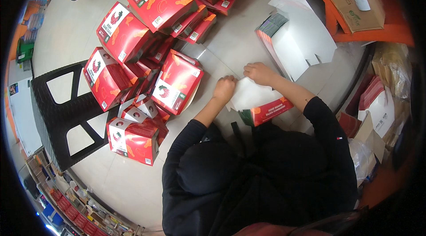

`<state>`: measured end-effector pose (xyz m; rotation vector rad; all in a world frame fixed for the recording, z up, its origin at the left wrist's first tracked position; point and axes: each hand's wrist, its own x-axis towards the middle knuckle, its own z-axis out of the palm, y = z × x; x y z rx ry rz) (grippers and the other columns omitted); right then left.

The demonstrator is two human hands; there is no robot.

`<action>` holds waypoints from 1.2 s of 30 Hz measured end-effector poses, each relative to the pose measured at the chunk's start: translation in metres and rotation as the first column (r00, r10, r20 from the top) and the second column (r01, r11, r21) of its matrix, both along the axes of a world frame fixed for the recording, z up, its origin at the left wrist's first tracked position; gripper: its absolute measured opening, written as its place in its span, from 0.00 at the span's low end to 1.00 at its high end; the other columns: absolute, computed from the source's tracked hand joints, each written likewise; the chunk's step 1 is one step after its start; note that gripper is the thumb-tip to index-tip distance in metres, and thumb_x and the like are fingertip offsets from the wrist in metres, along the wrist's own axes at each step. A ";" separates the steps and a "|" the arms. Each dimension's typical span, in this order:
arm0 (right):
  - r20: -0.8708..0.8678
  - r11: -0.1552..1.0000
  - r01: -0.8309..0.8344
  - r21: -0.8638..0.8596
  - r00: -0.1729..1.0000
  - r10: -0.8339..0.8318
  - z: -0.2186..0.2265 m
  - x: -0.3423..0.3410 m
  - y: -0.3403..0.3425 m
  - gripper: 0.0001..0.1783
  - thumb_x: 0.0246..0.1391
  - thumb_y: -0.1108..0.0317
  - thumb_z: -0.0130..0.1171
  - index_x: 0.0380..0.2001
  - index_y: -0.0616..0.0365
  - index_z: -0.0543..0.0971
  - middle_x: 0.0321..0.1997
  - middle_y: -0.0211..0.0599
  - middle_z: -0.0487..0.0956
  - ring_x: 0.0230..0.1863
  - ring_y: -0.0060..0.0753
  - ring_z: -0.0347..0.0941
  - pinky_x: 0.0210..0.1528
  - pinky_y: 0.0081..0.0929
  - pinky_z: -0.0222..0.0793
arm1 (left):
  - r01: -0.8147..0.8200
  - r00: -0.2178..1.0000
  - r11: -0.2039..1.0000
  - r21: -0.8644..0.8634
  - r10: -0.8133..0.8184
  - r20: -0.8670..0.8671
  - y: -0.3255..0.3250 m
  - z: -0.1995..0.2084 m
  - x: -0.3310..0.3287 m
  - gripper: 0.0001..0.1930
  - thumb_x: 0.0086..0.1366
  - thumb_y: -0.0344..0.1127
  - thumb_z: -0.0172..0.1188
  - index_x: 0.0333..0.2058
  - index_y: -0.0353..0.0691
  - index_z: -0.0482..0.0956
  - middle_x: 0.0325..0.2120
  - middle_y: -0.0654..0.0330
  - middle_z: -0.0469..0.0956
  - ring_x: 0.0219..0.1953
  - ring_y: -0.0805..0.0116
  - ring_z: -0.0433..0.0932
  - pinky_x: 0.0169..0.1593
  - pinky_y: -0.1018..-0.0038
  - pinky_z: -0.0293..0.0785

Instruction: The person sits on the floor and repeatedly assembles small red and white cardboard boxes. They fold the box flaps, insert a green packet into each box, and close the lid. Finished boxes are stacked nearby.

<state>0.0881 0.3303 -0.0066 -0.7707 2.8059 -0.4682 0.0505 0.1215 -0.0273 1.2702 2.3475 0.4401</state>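
Note:
Between my hands is a partly folded paper food box (251, 95), white inside, with a red and dark green printed panel facing my lap. My left hand (225, 88) is closed on its left edge. My right hand (260, 74), fingers curled, grips the far edge of the same box. Just beyond my right hand lies a stack of flat box blanks (290, 49), white side up, their edges green and orange. To my left stand piles of folded red boxes, the closest one being a red and white box (178, 83).
A black plastic chair or stool (57, 116) lies at the left beside the boxes. At the far right a brown cardboard carton (350, 1) rests on an orange shelf (377, 33). Plastic-wrapped packs (392, 69) and more red blanks (372, 94) sit below it.

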 end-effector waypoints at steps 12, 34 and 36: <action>0.476 0.756 0.386 0.529 0.602 -0.641 0.047 0.029 0.039 0.09 0.43 0.69 0.57 0.28 0.62 0.78 0.35 0.49 0.78 0.37 0.47 0.75 0.41 0.40 0.71 | -0.120 0.820 0.974 -0.191 0.206 0.534 -0.031 0.039 0.019 0.15 0.55 0.39 0.60 0.34 0.32 0.76 0.21 0.47 0.77 0.27 0.51 0.78 0.33 0.60 0.73; 0.017 0.337 0.712 -0.616 0.440 -0.898 0.065 0.057 0.005 0.18 0.49 0.84 0.45 0.43 0.63 0.76 0.41 0.45 0.78 0.44 0.47 0.75 0.47 0.32 0.70 | -0.749 0.650 0.598 0.285 0.580 0.490 -0.016 0.056 0.018 0.22 0.59 0.24 0.47 0.54 0.32 0.66 0.16 0.40 0.69 0.17 0.49 0.73 0.24 0.64 0.67; -0.282 0.599 0.667 -0.442 0.531 -0.799 0.081 0.047 0.007 0.16 0.50 0.83 0.46 0.41 0.62 0.77 0.42 0.44 0.78 0.46 0.44 0.74 0.49 0.32 0.69 | -0.736 0.670 0.620 0.272 0.612 0.420 -0.024 0.052 0.016 0.23 0.58 0.23 0.47 0.54 0.32 0.66 0.17 0.39 0.69 0.18 0.47 0.73 0.25 0.64 0.68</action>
